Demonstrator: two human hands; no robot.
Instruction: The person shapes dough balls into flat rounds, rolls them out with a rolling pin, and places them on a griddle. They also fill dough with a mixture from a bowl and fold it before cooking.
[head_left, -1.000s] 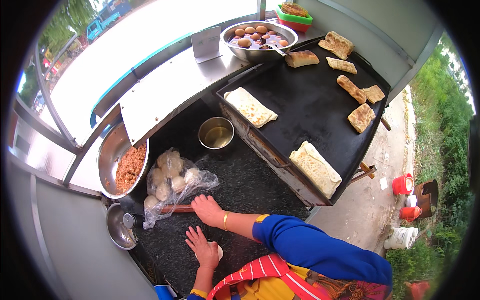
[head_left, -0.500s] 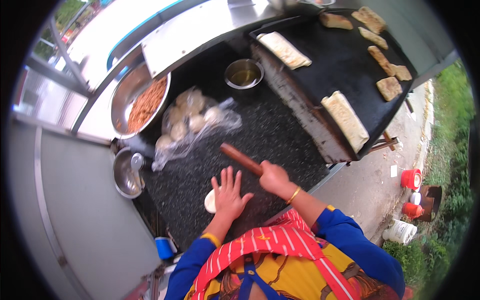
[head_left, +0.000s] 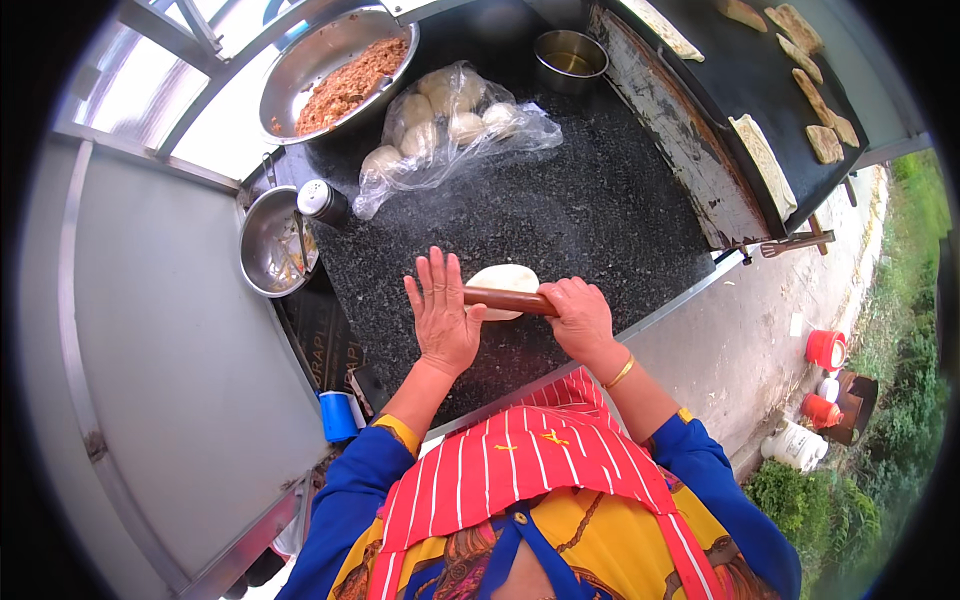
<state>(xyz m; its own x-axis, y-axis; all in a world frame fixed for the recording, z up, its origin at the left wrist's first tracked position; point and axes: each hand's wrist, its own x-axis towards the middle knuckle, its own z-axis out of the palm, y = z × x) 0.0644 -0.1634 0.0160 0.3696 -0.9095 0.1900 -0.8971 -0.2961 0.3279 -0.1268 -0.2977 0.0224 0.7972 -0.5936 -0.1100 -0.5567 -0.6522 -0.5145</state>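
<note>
A flattened round of pale dough (head_left: 504,276) lies on the black speckled countertop (head_left: 610,200) in front of me. Across it rests a brown wooden rolling pin (head_left: 508,300). My right hand (head_left: 580,318) is wrapped round the pin's right end. At the other end, my left hand (head_left: 443,315) has its fingers stretched out, with the palm side by the thumb against the pin. Beyond the dough, several dough balls (head_left: 420,138) sit in a clear plastic bag (head_left: 535,130).
Back left stand a steel bowl of reddish filling (head_left: 345,92), a smaller steel bowl (head_left: 268,245) and a shaker (head_left: 320,202). A metal bowl of oil (head_left: 571,62) is at the back. Flatbreads (head_left: 768,170) lie on the black griddle (head_left: 725,95) at right.
The rolling pin has come from a slant beside the dough to lying across it. My left hand has left the dough for the pin. The dough looks wider, and the view has shifted.
</note>
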